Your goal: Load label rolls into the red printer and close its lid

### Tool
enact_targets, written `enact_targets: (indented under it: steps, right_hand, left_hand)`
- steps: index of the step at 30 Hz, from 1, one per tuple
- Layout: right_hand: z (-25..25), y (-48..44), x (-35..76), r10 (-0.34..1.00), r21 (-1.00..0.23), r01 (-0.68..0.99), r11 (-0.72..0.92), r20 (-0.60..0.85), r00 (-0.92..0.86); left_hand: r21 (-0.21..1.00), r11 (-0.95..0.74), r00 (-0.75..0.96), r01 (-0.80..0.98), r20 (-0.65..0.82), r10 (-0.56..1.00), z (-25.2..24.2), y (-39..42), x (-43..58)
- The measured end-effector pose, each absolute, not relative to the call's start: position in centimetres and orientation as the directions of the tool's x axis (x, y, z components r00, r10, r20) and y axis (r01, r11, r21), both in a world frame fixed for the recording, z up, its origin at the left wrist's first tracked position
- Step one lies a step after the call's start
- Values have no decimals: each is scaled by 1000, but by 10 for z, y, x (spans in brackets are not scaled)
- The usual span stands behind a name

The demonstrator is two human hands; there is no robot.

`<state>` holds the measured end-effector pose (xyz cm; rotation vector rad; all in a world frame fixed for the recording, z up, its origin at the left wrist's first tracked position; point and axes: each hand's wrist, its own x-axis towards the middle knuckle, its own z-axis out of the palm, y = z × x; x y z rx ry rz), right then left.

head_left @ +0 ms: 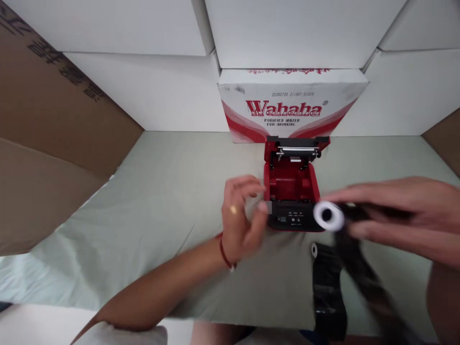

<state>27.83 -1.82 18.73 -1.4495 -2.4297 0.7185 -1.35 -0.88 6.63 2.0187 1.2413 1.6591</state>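
Note:
A small red and black printer (294,215) sits on the table with its lid (298,143) tipped up and back, showing a red inner bay with no roll in it. Beside its left edge is my left hand (239,215), fingers curved and apart; whether the thumb touches the front left corner cannot be made out. Over the printer's right front corner, my right hand (398,215) grips a black film roll (343,225) whose white ring-shaped end faces the printer. Film trails down from it, blurred. A second black film roll (325,256) lies below, partly unrolled toward the table's front edge.
A white and red Wahaha carton (287,103) stands right behind the printer, with white boxes (143,91) stacked around it. Brown cardboard (53,120) walls the left side. A pale green cloth (154,191) covers the table.

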Motion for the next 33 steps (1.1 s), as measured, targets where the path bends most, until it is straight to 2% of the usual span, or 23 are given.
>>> enact_targets:
  steps: [1,2,3,4,7,9,12,17,19,21,24,26,27,29,30,33]
  right_hand:
    - [183,-4,259,844,-583,709,397,-70,-531]
    - [177,8,243,852,-573,706,416,-24,-522]
    - [170,18,229,854,-529,728,435,-12,-520]
    - [162,25,218,871,-458,774,438,2,-491]
    - [148,35,197,908,-191,901,390,-87,-411]
    - [147,37,189,912,-76,926,369,-165,-377]
    - [151,42,180,912,3,932,362,-209,-353]
    - [142,51,174,913,59,929,366,-214,-346]
    - [135,53,176,915,44,925,377,-171,-365]
    - [133,50,181,911,-38,917,398,-100,-400]
    - [144,39,195,890,-336,835,436,22,-456]
    - [156,31,207,913,-516,756,403,165,-374]
    - [161,28,214,926,-559,739,376,253,-279]
    - [166,29,226,907,-543,771,333,407,-104]
    - [165,31,231,889,-504,800,327,450,-81]
    - [159,43,240,879,-391,827,403,416,-232]
  left_hand:
    - [466,-744,127,479,802,584,68,-20,-12]
    - [301,-835,248,461,860,447,68,-30,-9]
    - [178,-888,324,425,885,333,66,-38,-6]
    - [129,-902,365,412,884,293,63,-44,-2]
    - [123,-897,460,424,824,330,53,-49,7]
    - [140,-872,450,468,812,372,49,-47,9]
    - [172,-834,411,524,807,424,48,-44,9]
    - [162,-833,473,529,758,448,49,-43,8]
    - [136,-842,496,523,754,430,49,-43,8]
    - [110,-848,515,518,752,412,51,-42,8]
    - [85,-847,555,524,720,416,54,-41,8]
    - [72,-845,581,530,696,423,56,-41,7]
    - [65,-845,587,530,692,421,58,-41,7]
    - [54,-840,589,539,689,422,62,-42,8]
    - [49,-834,588,550,686,429,66,-42,8]
    - [26,-805,607,593,643,468,80,-47,11]
